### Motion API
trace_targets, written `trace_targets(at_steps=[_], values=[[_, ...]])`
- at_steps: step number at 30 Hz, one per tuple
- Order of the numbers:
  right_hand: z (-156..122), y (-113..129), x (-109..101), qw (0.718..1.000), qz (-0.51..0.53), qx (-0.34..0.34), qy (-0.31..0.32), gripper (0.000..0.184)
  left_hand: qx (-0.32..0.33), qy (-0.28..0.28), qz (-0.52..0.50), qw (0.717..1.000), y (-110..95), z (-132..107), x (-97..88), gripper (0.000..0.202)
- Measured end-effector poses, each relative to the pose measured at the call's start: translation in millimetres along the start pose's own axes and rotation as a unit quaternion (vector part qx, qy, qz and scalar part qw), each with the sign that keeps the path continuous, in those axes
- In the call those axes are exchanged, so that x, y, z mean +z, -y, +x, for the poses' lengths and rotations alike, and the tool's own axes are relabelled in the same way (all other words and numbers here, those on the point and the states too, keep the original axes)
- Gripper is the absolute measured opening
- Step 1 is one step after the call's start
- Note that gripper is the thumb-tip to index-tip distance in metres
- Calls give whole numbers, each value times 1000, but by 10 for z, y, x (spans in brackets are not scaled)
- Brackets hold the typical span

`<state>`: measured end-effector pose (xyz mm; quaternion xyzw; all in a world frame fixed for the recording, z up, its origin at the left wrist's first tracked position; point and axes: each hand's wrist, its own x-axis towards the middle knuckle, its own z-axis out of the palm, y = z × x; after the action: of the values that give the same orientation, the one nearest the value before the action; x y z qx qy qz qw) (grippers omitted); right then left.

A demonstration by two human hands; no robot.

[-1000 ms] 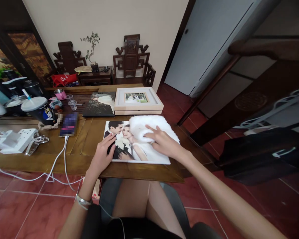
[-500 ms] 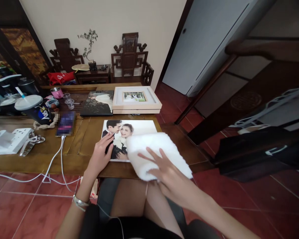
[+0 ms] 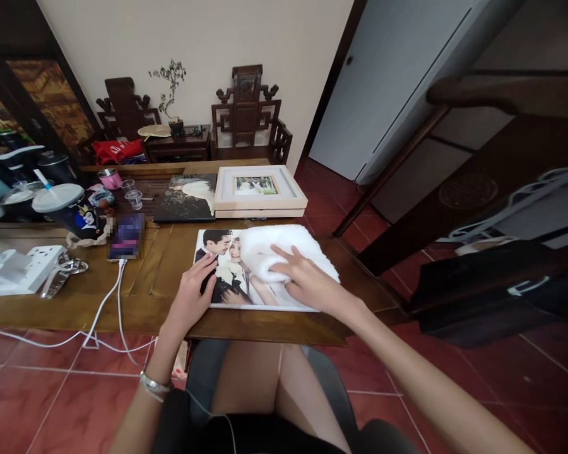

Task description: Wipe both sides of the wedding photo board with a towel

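While the left hand (image 3: pixel 196 290) lies on the left border of a photo panel (image 3: pixel 234 279), the right hand (image 3: pixel 311 280) rests on a white fluffy cloth (image 3: pixel 296 239) over that panel's far right part. Head view. Left fingers: extended, laid on the picture surface, released, grasping nothing. Right hand: two fingers stretched out and spread on the cloth; the thumb and remaining fingers are partly hidden, so I cannot tell whether they pinch the fabric. Photo panel: face up at the right end of the wooden table (image 3: pixel 165 271), close to the near edge and the near right corner. Cloth: folded under the fingers, spread toward the table's right edge. Beyond the panel, toward the far edge: a pale framed picture (image 3: pixel 255 185), with a dark picture panel (image 3: pixel 184 197) just beside it on the left. Left of the photo panel: a phone (image 3: pixel 125 236). Farther left, toward the near edge: a white power strip (image 3: pixel 33 271).
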<state>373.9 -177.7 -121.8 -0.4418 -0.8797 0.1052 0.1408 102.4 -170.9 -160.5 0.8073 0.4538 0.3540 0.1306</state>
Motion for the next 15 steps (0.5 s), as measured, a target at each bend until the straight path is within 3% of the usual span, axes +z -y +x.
trace_targets(at_steps=[4,8,11,15], values=[[277,-208,5,999,-17,32,-19,60,0,1,-1,1000,0,-2,-3,32],[306,-208,25,998,-24,49,-26,58,1,0,-1,1000,6,-3,-1,32],[92,-36,59,999,-31,31,-19,59,0,0,-1,1000,6,-2,4,32],[-388,356,97,1000,-20,-14,-13,56,-5,-4,-3,1000,-6,-3,13,33]])
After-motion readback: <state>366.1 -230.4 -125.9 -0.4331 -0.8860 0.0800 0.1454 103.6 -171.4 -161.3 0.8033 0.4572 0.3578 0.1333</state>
